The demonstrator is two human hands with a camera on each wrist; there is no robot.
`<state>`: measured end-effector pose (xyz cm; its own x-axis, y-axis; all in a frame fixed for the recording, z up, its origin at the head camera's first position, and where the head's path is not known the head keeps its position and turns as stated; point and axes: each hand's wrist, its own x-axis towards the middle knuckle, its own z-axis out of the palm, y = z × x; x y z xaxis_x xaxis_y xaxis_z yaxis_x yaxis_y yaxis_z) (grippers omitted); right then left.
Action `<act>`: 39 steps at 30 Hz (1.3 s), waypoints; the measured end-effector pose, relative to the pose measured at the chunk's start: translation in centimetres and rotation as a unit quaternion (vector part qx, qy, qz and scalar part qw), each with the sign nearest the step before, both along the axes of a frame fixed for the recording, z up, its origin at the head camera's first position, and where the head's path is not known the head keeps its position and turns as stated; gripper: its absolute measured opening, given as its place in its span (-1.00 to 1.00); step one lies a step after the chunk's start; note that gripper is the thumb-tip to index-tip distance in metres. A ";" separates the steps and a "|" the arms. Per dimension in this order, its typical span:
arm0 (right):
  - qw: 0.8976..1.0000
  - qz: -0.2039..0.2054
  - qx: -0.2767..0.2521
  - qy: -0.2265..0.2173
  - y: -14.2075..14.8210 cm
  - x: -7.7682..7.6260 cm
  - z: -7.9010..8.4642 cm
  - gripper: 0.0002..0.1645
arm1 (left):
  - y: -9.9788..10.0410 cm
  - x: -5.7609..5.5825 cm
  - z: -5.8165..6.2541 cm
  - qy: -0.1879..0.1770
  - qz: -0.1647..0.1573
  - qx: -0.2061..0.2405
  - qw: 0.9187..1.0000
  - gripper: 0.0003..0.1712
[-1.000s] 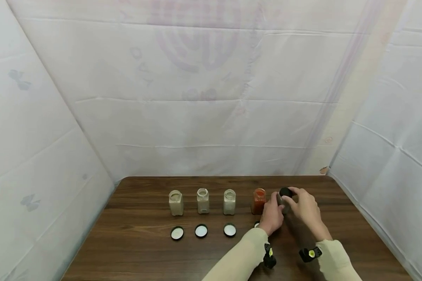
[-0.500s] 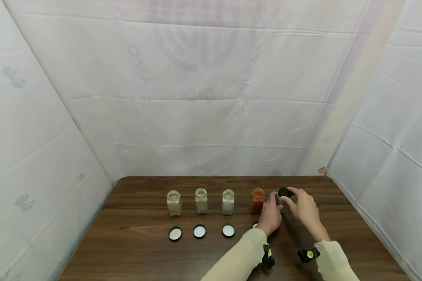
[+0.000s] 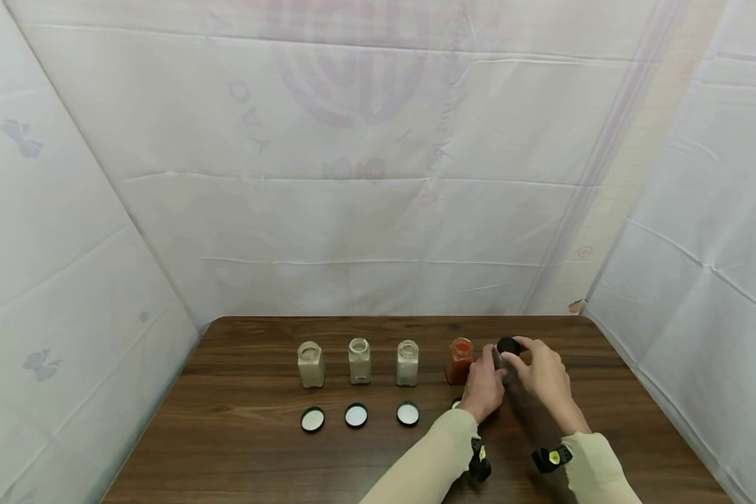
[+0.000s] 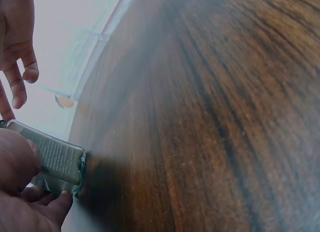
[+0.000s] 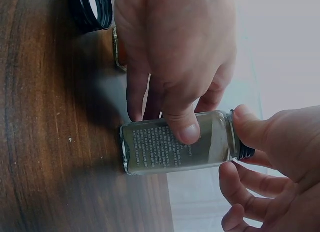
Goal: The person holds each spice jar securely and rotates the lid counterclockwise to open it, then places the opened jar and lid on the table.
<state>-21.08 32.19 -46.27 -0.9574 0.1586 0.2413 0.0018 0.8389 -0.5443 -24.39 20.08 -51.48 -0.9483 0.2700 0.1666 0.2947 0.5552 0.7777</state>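
Observation:
A glass spice jar point(image 5: 150, 147) with greyish powder and printed small text stands between the two hands at the right end of the row. My left hand point(image 3: 484, 386) grips its body, thumb across the printed side in the right wrist view. On its mouth sits a black screw lid point(image 3: 508, 345). The thumb and fingers of my right hand point(image 3: 544, 378) pinch this lid from the right. Close to the left hand stands a lidless jar of red powder point(image 3: 460, 360). Whether the held jar's base touches the table cannot be told.
Three lidless jars of pale contents, a left one point(image 3: 311, 365), a middle one point(image 3: 360, 362) and a right one point(image 3: 407, 364), stand on the wooden table point(image 3: 239, 448). Several upturned black lids point(image 3: 355, 416) lie before the jars, one partly behind the left arm. White sheeting point(image 3: 327, 231) surrounds the table.
The head view has shifted slightly. Both hands keep their hold on the jar and its lid, with no clear movement between them.

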 end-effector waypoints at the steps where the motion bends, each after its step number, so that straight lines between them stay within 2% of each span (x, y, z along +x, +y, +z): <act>1: 1.000 0.000 0.000 0.002 0.0 0.0 0.0 -0.37 | 0.0 0.0 -0.1 0.001 0.000 -0.002 1.000 -0.51; 12: 1.000 0.008 0.002 0.011 -0.1 0.0 0.0 -0.39 | 0.0 0.0 -0.3 0.025 0.010 -0.017 0.999 -0.55; 22: 0.999 0.031 0.017 0.028 0.1 -0.2 -0.1 -0.39 | -0.1 -0.2 -0.3 0.022 0.010 -0.009 1.000 -0.54; 39: 0.996 0.054 0.021 0.061 0.5 -0.6 -0.5 -0.45 | 0.0 -0.3 -0.8 0.043 0.013 0.004 0.999 -0.55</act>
